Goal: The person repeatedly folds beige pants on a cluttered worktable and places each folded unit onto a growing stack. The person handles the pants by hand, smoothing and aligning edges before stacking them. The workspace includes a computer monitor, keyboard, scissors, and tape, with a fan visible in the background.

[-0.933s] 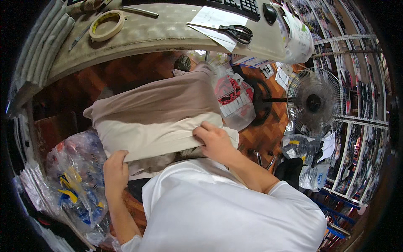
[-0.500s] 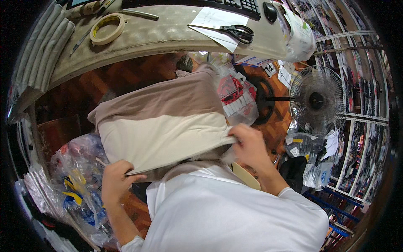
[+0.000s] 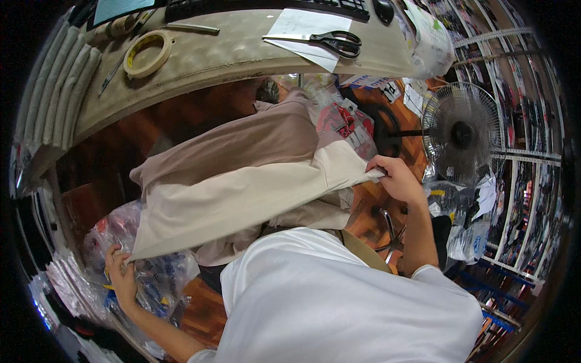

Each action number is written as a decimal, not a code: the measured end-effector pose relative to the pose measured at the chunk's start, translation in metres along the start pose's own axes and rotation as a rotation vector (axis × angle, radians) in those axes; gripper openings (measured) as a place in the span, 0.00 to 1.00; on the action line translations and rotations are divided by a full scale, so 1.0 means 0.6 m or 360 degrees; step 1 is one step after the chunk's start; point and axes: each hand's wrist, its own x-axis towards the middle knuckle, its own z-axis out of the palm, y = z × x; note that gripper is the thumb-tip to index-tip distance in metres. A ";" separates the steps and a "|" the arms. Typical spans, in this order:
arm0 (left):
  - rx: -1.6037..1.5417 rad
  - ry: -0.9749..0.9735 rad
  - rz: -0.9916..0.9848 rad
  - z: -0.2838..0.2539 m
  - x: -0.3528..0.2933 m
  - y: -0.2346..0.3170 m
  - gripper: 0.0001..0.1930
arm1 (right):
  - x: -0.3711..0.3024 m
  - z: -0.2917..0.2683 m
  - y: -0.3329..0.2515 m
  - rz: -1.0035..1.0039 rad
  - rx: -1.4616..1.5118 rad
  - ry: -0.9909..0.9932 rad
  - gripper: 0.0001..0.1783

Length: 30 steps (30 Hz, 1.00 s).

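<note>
A two-tone cloth garment, cream [image 3: 236, 193] nearest me and mauve-brown farther off, lies spread over my lap. My left hand [image 3: 123, 279] grips its near left corner above the plastic bags. At the other end of the same cream edge, my right hand [image 3: 396, 180] pinches the right corner, fingers closed. The edge runs taut and slanted between both hands. Under it, more bunched beige-brown fabric [image 3: 321, 213] shows against my white shirt. What lies beneath the cloth is hidden.
Ahead stands a desk [image 3: 200, 57] with black scissors [image 3: 336, 42], a tape roll [image 3: 147, 54] and a keyboard [image 3: 266, 8]. A caged fan [image 3: 462, 133] stands at right beside packed shelves [image 3: 520, 121]. Clear plastic bags [image 3: 163, 284] lie at left. Folded grey cloths [image 3: 51, 85] hang at far left.
My hands have moved apart, the left outward to the left and slightly down, the right outward and up. The cream edge between them is stretched wider, uncovering the bunched fabric below.
</note>
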 end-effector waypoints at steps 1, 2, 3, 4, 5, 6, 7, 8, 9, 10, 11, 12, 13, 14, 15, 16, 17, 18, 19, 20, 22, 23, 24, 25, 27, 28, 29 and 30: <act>-0.0204 -0.0006 0.0025 -0.007 0.009 -0.008 0.07 | 0.008 -0.005 0.015 0.0010 -0.0063 -0.0091 0.16; -0.0409 -0.0008 0.0034 -0.015 0.019 -0.015 0.06 | 0.026 -0.011 0.031 0.0007 -0.0128 -0.0194 0.16; -0.0520 -0.0010 -0.0036 -0.019 0.038 -0.030 0.07 | 0.046 -0.021 0.037 -0.0003 -0.0197 -0.0305 0.16; -0.0631 -0.0014 -0.0105 -0.019 0.071 -0.047 0.09 | 0.072 -0.026 0.036 -0.0072 -0.0211 -0.0129 0.15; -0.0744 -0.0009 -0.0182 -0.012 0.104 -0.066 0.10 | 0.113 -0.024 0.025 -0.0150 -0.0231 0.0043 0.15; -0.1267 0.0158 -0.0225 0.008 0.137 -0.078 0.15 | 0.160 -0.018 0.018 -0.0120 -0.0016 0.0279 0.15; -0.1791 0.0328 -0.0254 0.040 0.176 -0.096 0.19 | 0.204 -0.002 0.017 -0.0089 0.0202 0.0521 0.15; -0.2026 0.0416 -0.0312 0.070 0.206 -0.149 0.22 | 0.257 0.024 0.014 -0.0183 0.0423 0.0629 0.16; -0.2266 0.0447 -0.0342 0.101 0.248 -0.180 0.26 | 0.277 0.044 0.030 -0.0235 0.0644 0.0776 0.17; -0.2174 0.0261 -0.0514 0.137 0.274 -0.151 0.28 | 0.275 0.074 0.080 -0.0062 0.0649 0.0780 0.17; -0.2071 0.0089 -0.0675 0.170 0.291 -0.119 0.30 | 0.280 0.105 0.137 0.0101 0.0655 0.0782 0.17; -0.2009 -0.0194 -0.0674 0.202 0.280 -0.132 0.31 | 0.289 0.117 0.164 0.0238 0.0671 0.0752 0.19; -0.1937 -0.0463 -0.0682 0.221 0.250 -0.156 0.31 | 0.266 0.134 0.158 0.0344 0.0326 0.0639 0.21; -0.1952 -0.0557 -0.0715 0.254 0.278 -0.112 0.28 | 0.222 0.199 0.349 0.0287 -0.0092 0.0753 0.20; -0.1954 -0.0415 -0.0855 0.241 0.217 -0.126 0.25 | 0.204 0.217 0.302 0.0225 0.0027 0.0374 0.18; -0.1959 -0.0364 -0.0797 0.234 0.181 -0.140 0.23 | 0.160 0.217 0.257 0.0213 0.0117 0.0026 0.17; -0.1962 -0.0359 -0.0723 0.234 0.163 -0.147 0.20 | 0.126 0.225 0.245 0.0693 0.0889 -0.0185 0.15; -0.1963 -0.0351 -0.0650 0.233 0.154 -0.149 0.17 | 0.099 0.235 0.253 0.0700 0.0987 -0.0163 0.13; -0.1922 -0.0267 -0.0611 0.230 0.153 -0.147 0.16 | 0.076 0.244 0.275 0.0702 0.1081 -0.0145 0.11; -0.1879 -0.0187 -0.0567 0.224 0.156 -0.140 0.15 | 0.062 0.247 0.296 0.0704 0.1176 -0.0121 0.10; -0.1767 -0.0083 -0.0468 0.197 0.181 -0.109 0.14 | 0.060 0.237 0.324 0.0536 0.1002 0.0198 0.08; -0.1699 -0.0053 -0.0420 0.176 0.206 -0.087 0.14 | 0.066 0.230 0.336 0.0452 0.0909 0.0357 0.07; -0.1628 -0.0006 -0.0373 0.157 0.224 -0.068 0.15 | 0.085 0.208 0.323 0.0468 0.0871 0.0587 0.07; -0.1719 0.0070 -0.0253 0.130 0.246 -0.096 0.17 | 0.117 0.171 0.292 0.0469 0.0834 0.0799 0.07; -0.1658 0.0569 -0.0405 0.076 0.293 -0.070 0.19 | 0.164 0.099 0.245 -0.0053 0.0641 0.1178 0.07; -0.1612 0.0475 -0.0238 0.030 0.305 -0.079 0.20 | 0.178 0.057 0.214 -0.0041 0.0549 0.1272 0.08; -0.1826 0.0323 -0.0256 -0.011 0.300 -0.015 0.20 | 0.171 0.015 0.183 0.0003 0.0436 0.1390 0.08; -0.1591 0.0470 -0.0118 -0.058 0.283 -0.030 0.20 | 0.172 -0.019 0.142 -0.0070 0.0681 0.1367 0.10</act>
